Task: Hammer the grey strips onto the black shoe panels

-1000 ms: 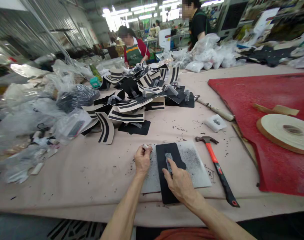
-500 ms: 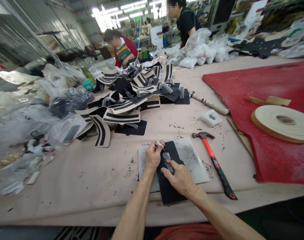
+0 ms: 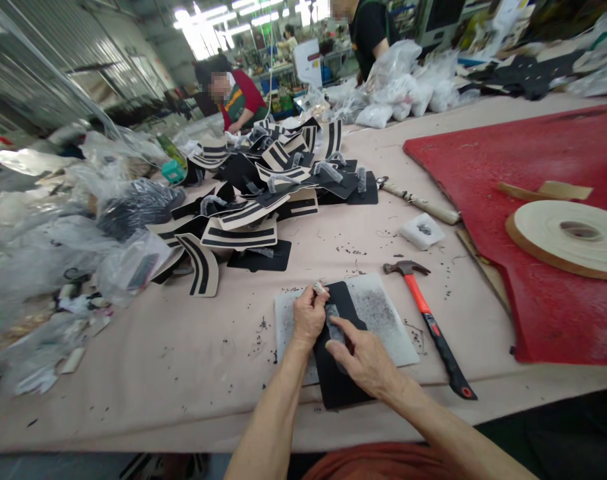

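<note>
Workshop, strip lights at the rear; a pale table cover [image 3: 168, 387] spreads before you, flecked with small dark bits. Across the table, a person in red sleeves and a green apron [image 3: 243, 100] leans in; farther right, a person in a dark top [image 3: 376, 33] is partly cut off by the upper edge.

Work area: a black panel [image 3: 336, 383] lies in front of you, over a speckled white board [image 3: 386, 323], its near end jutting past the board's near edge. A plastic-wrapped strip [image 3: 332, 312] runs along the middle of the panel.

Your left hand [image 3: 308, 317]: closed, fingertips pinching a small white piece [image 3: 318, 288] at the panel's far left edge. The piece's lower end is hidden.

Your right hand [image 3: 366, 353]: thumb and forefinger apart, both at the wrapped strip. You appear to touch it; cannot tell whether you grip it.

Right of the board: a claw hammer [image 3: 425, 313], head away from you. Beyond it, a white block [image 3: 422, 231] with dark bits in its hollow. Farther right, a red sheet [image 3: 483, 167] bears a cream roll [image 3: 543, 223]. Past the board, a heap of black and striped panels [image 3: 248, 233]; clear plastic bags [image 3: 48, 230] at far left.
</note>
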`<action>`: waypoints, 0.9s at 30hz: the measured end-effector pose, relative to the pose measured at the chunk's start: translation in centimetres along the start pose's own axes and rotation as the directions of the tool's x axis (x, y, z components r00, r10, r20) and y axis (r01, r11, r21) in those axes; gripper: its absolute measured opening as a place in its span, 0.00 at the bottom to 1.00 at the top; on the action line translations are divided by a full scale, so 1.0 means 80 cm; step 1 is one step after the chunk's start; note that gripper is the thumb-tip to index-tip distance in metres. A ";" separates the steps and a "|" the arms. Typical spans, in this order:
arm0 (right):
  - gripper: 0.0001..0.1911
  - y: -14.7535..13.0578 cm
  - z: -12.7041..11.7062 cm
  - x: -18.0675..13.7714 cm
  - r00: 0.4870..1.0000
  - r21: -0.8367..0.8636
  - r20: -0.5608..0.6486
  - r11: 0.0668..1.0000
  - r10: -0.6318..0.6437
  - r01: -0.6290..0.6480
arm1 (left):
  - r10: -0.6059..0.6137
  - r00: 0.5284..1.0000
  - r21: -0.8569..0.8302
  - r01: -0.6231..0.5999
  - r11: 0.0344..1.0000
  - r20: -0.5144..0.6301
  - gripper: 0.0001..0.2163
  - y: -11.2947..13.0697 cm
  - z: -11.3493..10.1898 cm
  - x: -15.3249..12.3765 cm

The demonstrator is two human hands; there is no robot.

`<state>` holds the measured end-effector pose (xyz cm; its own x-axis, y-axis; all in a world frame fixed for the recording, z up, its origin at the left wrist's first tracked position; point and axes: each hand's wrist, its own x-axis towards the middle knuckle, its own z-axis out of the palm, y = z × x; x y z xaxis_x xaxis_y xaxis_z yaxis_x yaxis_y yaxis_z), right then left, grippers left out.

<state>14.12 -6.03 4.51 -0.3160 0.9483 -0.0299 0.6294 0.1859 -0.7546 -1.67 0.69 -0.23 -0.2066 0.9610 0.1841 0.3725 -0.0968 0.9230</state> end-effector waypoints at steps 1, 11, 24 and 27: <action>0.23 0.010 -0.013 -0.001 0.998 0.002 -0.062 1.000 -0.005 0.005 | 0.026 1.000 0.020 -0.026 0.999 0.007 0.06 0.000 0.001 -0.001; 0.04 0.151 -0.123 -0.013 0.835 -0.213 -0.233 0.812 0.498 -0.543 | 0.153 0.986 0.059 -0.157 0.986 0.065 0.07 0.002 0.001 -0.002; 0.17 0.007 -0.142 0.014 0.991 -0.361 -0.120 0.933 -0.053 0.007 | 0.171 0.982 0.053 -0.176 0.983 0.080 0.06 0.004 0.002 -0.003; 0.13 -0.010 -0.158 0.025 0.992 -0.569 0.088 0.813 -0.088 0.122 | 0.176 0.980 0.080 -0.183 0.980 0.088 0.06 0.002 0.003 -0.002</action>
<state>21.96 -1.03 13.37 -0.4310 0.9021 -0.0209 0.8771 0.4134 -0.2444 -1.40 0.55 -0.19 -0.0574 0.9479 0.3134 0.4753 -0.2501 0.8435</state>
